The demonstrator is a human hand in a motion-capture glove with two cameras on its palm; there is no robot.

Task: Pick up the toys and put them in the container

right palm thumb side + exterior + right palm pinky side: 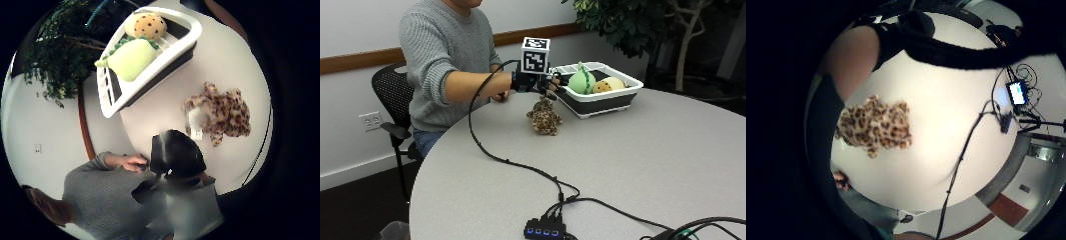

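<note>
Fingers (551,85) of the gloved right hand (534,83) hang relaxed and hold nothing; the hand hovers just above the leopard-spotted plush toy (544,117), with clear air between them in the outside view. That toy lies on the table (653,150), near the white container (621,98) and on the side of it toward the person. Inside the container already sit a pale green plush (581,82) and a yellow spotted one (609,85).

Judging by its fuzzy, slumped shape, the leopard toy should be light, soft and easily squashed, neither slippery nor breakable. A grasp from above around the thick middle of its body looks best; the limbs are floppy and would let it dangle. The lift to the container is short, and there seems to be room beside the two toys.
</note>
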